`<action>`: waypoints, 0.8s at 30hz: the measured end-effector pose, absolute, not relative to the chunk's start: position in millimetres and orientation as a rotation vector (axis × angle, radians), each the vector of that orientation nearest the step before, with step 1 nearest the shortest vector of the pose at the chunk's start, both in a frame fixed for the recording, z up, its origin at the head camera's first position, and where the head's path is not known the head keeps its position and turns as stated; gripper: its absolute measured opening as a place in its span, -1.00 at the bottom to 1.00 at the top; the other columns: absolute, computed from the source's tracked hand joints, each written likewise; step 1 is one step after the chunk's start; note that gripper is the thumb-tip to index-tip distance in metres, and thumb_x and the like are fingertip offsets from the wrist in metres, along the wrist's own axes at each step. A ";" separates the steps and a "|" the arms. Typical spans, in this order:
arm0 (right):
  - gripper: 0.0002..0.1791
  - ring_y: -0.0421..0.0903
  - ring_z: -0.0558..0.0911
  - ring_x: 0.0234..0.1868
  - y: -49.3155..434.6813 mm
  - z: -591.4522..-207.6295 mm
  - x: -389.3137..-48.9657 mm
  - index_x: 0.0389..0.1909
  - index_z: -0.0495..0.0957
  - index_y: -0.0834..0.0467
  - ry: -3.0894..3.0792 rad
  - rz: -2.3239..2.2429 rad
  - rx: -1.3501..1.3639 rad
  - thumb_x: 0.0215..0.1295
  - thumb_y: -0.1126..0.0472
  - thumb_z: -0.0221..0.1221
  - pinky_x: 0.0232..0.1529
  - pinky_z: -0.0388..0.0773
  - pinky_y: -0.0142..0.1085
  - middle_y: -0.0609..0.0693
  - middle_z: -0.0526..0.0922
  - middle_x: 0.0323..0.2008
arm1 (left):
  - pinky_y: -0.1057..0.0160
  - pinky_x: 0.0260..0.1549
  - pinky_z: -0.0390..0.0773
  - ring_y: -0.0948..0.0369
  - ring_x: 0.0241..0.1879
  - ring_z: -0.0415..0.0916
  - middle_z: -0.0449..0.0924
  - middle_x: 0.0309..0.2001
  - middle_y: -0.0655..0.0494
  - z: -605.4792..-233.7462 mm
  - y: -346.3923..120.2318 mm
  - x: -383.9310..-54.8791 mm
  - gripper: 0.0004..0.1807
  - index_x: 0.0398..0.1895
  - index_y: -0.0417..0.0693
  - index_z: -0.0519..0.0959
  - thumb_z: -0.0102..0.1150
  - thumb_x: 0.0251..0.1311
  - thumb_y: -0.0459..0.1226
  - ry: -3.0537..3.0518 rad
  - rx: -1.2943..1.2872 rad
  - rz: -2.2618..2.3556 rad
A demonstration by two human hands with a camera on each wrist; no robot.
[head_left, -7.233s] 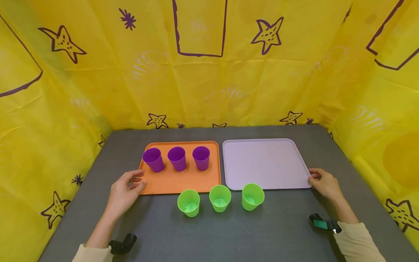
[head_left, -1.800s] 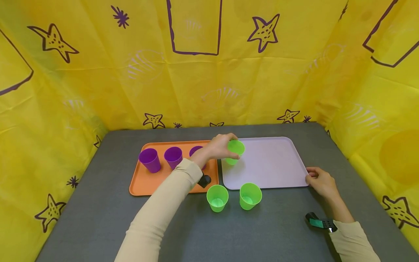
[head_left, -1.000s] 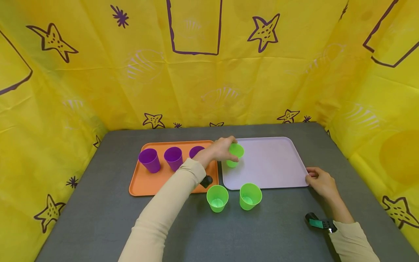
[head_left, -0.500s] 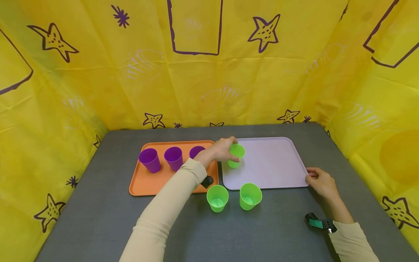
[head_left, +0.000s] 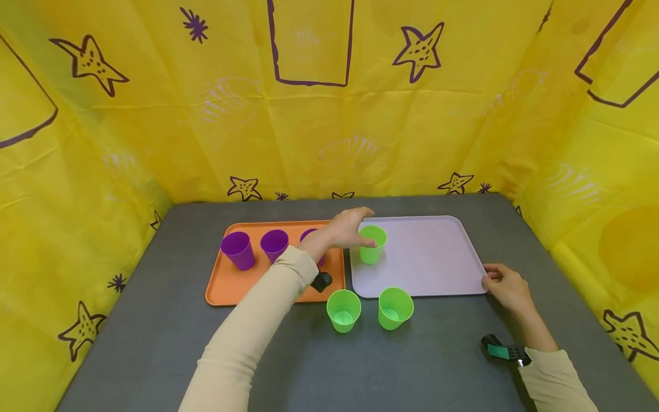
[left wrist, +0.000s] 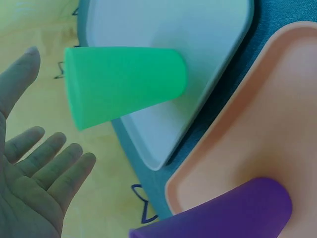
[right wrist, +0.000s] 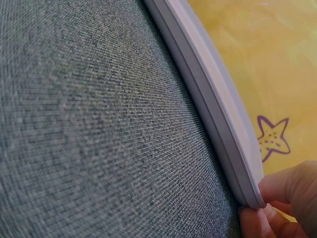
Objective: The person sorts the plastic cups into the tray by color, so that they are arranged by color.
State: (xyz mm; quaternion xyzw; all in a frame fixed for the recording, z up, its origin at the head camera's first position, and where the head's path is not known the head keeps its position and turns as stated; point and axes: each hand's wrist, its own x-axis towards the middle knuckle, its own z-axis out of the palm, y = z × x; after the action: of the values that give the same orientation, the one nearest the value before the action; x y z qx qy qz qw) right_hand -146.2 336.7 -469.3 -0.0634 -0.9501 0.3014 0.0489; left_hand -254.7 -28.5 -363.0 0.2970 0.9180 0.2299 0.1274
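Note:
A green cup stands upright at the left end of the lilac tray. Just beside it, my left hand has its thumb and fingers spread. The left wrist view shows a gap between that hand and the green cup. My right hand pinches the tray's front right corner; in the right wrist view thumb and fingers grip the tray's rim. Two more green cups, one left and one right, stand on the table in front of the trays.
An orange tray lies left of the lilac one, bearing three purple cups. The left forearm crosses over it and partly hides the rightmost purple cup. Yellow patterned cloth encloses the grey table at the back and sides.
The left hand carried a green cup from the table's front onto the lilac tray, then released it and rose slightly away. The right hand kept its hold on the tray corner.

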 end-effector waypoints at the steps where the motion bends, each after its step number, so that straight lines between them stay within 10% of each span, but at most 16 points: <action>1: -0.60 -0.27 0.46 -0.48 337.0 -469.3 -146.4 -0.05 0.49 0.37 -2.895 0.919 -0.193 0.11 0.24 0.07 -0.52 0.40 -0.44 0.18 0.60 -0.33 | 0.13 0.23 0.31 0.09 0.24 0.26 0.30 0.27 0.02 -360.8 -29.9 -254.1 -0.16 0.32 -0.11 0.21 0.31 -0.01 -0.01 2.674 0.873 0.674; 24: -0.59 -0.25 0.47 -0.46 334.7 -465.8 -145.3 -0.04 0.47 0.39 -2.916 0.935 -0.207 0.12 0.23 0.06 -0.53 0.42 -0.44 0.22 0.60 -0.31 | 0.19 0.18 0.37 0.22 0.20 0.31 0.37 0.21 0.15 -334.1 -73.1 -201.7 -0.26 0.27 -0.01 0.31 0.32 -0.01 -0.05 2.621 1.130 0.898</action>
State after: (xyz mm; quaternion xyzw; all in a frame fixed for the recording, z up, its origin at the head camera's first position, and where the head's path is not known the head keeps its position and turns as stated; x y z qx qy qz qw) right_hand -145.3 334.7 -465.8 -0.0673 -0.9495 0.3043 0.0361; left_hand -201.7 -73.1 -334.1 0.3766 0.8735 0.2993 0.0746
